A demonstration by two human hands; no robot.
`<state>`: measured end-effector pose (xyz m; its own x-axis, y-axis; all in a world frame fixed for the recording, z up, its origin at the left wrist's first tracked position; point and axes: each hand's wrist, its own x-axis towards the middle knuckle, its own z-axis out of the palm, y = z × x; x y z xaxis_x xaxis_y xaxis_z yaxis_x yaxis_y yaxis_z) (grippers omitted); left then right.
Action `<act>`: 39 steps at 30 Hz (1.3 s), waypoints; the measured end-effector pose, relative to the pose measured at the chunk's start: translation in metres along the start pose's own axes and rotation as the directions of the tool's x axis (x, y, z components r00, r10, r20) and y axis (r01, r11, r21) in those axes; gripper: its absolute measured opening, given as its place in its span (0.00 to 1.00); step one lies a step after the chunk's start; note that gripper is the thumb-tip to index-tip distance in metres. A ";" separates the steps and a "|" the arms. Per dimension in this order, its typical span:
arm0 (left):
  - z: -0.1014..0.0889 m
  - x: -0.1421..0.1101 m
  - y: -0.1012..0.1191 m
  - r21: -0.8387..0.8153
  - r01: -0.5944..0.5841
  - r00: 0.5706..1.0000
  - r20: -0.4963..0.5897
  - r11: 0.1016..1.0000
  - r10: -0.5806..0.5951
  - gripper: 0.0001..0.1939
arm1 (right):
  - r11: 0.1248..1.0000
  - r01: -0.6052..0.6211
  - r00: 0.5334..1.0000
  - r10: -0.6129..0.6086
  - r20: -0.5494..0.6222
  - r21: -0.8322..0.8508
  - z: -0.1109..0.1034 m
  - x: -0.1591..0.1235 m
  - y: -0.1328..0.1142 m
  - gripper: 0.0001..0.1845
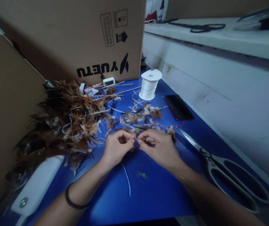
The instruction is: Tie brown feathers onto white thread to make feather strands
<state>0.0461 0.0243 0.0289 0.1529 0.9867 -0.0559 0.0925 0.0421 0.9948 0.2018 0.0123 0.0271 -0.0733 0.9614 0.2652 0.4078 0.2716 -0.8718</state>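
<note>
My left hand [117,147] and my right hand [159,146] meet above the blue table, both closed in a pinch. Between the fingertips shows the thin end of a small brownish feather [135,137]; its details are too small to make out. A thin white ribbon [126,175] trails down from beneath my left hand. Just beyond the fingers lie loose feathers [134,117] with bits of ribbon. To the left spreads a large heap of brown and black feathers [63,125]. A spool of white ribbon [148,86] stands upright behind my right hand.
Large silver scissors [209,157] lie to the right, below a dark phone [179,107]. A white device [39,185] sits at the left front. Cardboard boxes [66,37] wall off the back and left; a pale wall with a ledge [242,40] borders the right.
</note>
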 end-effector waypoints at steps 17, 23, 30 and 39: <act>0.000 -0.002 -0.004 0.148 -0.157 0.986 -0.025 0.976 0.162 0.04 | 0.827 -0.430 0.901 0.369 0.227 0.363 0.000 0.003 -0.001 0.06; -0.001 -0.002 -0.001 0.154 -0.155 0.987 -0.003 0.976 0.158 0.03 | 0.899 -0.324 0.940 0.272 0.206 0.296 -0.003 0.003 0.000 0.10; 0.000 -0.003 0.004 0.014 -0.074 0.997 0.005 0.997 0.074 0.05 | 0.996 0.072 0.979 -0.081 0.186 0.059 -0.009 0.004 -0.001 0.22; 0.001 -0.002 0.011 -0.037 -0.034 0.999 -0.020 0.999 0.033 0.06 | 0.998 0.002 0.984 -0.013 0.180 0.061 -0.006 0.003 -0.002 0.06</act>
<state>0.0481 0.0224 0.0402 0.1361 0.9905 -0.0216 0.0513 0.0147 0.9986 0.2064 0.0139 0.0323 -0.2410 0.9501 0.1979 0.3514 0.2755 -0.8948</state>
